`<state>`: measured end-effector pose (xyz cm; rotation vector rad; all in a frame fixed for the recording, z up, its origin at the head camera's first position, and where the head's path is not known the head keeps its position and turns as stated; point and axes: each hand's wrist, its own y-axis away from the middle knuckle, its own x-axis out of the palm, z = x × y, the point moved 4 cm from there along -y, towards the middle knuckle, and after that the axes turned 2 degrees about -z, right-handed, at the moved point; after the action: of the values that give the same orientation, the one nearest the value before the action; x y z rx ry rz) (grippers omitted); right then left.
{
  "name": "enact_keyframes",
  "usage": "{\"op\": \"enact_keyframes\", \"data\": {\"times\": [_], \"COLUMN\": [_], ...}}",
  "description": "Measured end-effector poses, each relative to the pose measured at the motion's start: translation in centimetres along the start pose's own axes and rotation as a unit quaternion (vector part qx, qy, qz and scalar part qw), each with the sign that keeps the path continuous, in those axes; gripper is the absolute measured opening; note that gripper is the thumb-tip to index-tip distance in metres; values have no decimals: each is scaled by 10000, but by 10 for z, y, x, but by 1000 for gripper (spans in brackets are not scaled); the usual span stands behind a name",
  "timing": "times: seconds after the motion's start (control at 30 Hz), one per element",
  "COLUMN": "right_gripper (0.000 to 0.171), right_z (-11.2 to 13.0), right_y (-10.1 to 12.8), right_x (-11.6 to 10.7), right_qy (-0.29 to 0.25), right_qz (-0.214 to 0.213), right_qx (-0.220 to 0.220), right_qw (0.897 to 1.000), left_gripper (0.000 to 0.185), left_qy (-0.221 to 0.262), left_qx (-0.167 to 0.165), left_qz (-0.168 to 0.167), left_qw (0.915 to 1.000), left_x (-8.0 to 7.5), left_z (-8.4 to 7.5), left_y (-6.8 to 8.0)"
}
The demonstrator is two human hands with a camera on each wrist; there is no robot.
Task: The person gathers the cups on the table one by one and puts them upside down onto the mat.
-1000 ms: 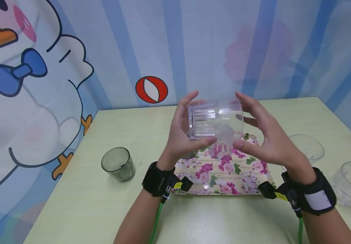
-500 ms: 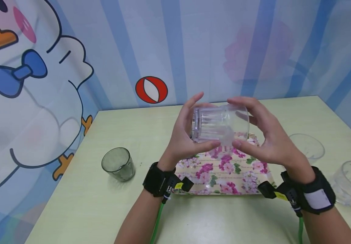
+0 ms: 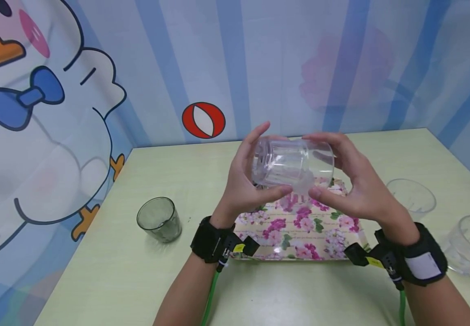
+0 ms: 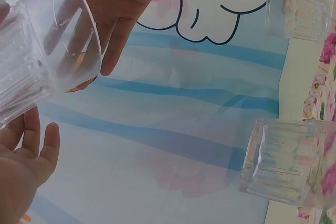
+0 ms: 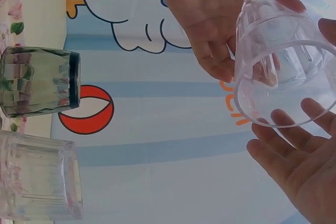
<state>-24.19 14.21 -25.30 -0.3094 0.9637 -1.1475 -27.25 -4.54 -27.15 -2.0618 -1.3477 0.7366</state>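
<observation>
Above the floral tray (image 3: 300, 235), head view: clear glass (image 3: 293, 165) held on its side between both hands, base toward left hand (image 3: 244, 181), mouth toward right hand (image 3: 355, 185), fingers of each grip curled round it; it looks empty, as does the dark cup (image 3: 159, 219) on the desk (image 3: 108, 271). Left wrist view: glass (image 4: 44, 45) tilted, thumb of the other hand over its rim. Right wrist view: open mouth of glass (image 5: 283, 61) faces the camera, nothing inside.
</observation>
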Motion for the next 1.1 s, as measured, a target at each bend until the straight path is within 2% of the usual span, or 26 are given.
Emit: {"op": "enact_keyframes", "data": {"times": [0.13, 0.4, 0.73, 1.1], "right_gripper": [83, 84, 84, 85], "right_z": [-2, -4, -7, -10], "right_y": [0, 0, 0, 1], "right_x": [2, 5, 9, 12], "right_qy": [22, 161, 326, 528], "right_qz": [64, 181, 168, 83], "right_qx": [2, 62, 289, 575], "right_qw": [10000, 9997, 9989, 9969], "left_gripper": [115, 112, 115, 100], "left_qy": [46, 464, 495, 494], "left_qx": [56, -26, -158, -198], "left_qz": [-17, -136, -485, -672], "left_qw": [10000, 9988, 9975, 9963], "left_x": [-1, -1, -2, -2], "left_z": [-2, -4, -6, -4], "left_y": [1, 1, 1, 2]}}
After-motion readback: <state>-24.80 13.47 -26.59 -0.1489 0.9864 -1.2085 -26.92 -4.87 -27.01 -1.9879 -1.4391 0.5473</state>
